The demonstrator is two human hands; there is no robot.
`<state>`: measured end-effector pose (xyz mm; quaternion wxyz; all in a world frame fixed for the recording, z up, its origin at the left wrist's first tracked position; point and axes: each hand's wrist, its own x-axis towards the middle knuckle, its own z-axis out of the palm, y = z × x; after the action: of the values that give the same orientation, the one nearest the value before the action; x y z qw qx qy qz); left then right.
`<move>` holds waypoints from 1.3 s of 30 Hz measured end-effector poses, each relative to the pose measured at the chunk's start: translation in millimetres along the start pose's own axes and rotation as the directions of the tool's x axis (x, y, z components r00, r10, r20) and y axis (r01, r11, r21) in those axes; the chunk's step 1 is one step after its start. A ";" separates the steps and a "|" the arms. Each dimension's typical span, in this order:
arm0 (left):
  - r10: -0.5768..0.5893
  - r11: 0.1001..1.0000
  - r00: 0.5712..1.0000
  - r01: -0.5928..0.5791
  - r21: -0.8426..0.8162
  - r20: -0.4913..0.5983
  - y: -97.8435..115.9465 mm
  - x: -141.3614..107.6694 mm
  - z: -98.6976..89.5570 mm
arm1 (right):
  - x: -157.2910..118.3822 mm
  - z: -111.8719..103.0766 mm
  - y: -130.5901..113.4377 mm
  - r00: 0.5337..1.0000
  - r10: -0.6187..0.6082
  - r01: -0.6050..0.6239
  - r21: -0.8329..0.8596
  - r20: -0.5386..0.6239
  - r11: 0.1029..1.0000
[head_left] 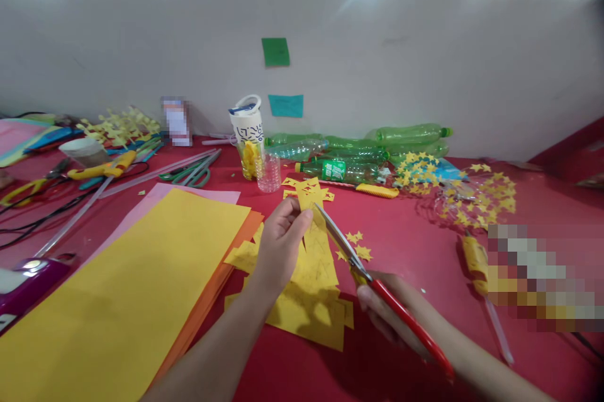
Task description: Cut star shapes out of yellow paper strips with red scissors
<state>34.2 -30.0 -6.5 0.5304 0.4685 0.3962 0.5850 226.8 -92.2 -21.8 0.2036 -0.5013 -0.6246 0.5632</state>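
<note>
My left hand (pixel 279 241) pinches a piece of yellow paper (pixel 321 263) between thumb and fingers. Pencil-like star outlines show faintly on that paper. In my right hand (pixel 389 307) is a pair of scissors (pixel 409 320) with red handles. The scissor tips meet the paper's edge just right of my left thumb. Several small cut-out yellow stars (pixel 363 253) lie on the red table beside the blades. Under and around my left hand are more yellow paper scraps (pixel 306 323), some with star-shaped holes.
A stack of yellow paper (pixel 123 289) covers the left side. Behind stand a patterned cup (pixel 248 128) and a clear plastic bottle piece (pixel 268 174). Green plastic bottles (pixel 408 133) line the wall. Scissors (pixel 201 172), star sprays (pixel 486 197) and a yellow glue gun (pixel 474 263) lie around.
</note>
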 end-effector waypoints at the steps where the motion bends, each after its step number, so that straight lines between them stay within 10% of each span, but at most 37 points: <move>1: -0.003 1.000 1.000 0.003 -0.004 -0.005 -0.5 0.1 0.1 | 0.0 0.1 0.4 1.000 -0.002 0.002 -0.003 -0.002 1.000; 39: 0.002 0.998 1.000 0.000 -0.068 0.021 -9.9 1.5 -1.2 | 2.1 1.3 2.6 0.998 0.043 -0.043 0.002 -0.046 0.999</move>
<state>35.5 -27.2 -16.2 0.5499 0.4565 0.3701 0.5935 225.9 -91.4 -25.2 0.2059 -0.5275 -0.6085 0.5560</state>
